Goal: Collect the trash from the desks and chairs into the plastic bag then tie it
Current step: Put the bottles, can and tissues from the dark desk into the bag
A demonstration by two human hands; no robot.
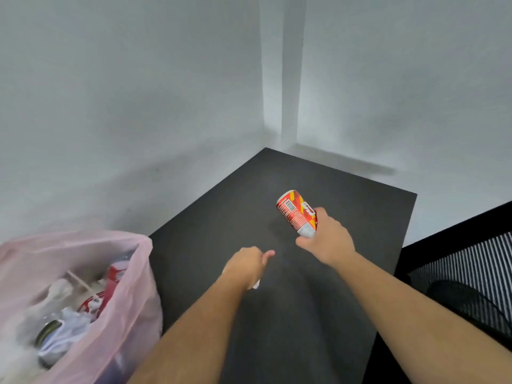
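Black matte desk [291,300]: right hand [328,239] grips a red-and-yellow drink can [296,213] (tilted); left hand [245,266] fisted around something white beside a pink plastic bag [133,273].

The place looks like a plain office or study room, though little of it shows. A bare black desk [318,273] fills the lower middle of the frame, pushed into a corner where two unadorned white walls [124,92] meet at the upper centre, and at the lower right edge stands a black chair [465,275] with a striped mesh back of the kind used at desks. At the lower left, a pink plastic bag [122,295] holds cans, crumpled paper and wrappers, the sort of litter left around workplaces.
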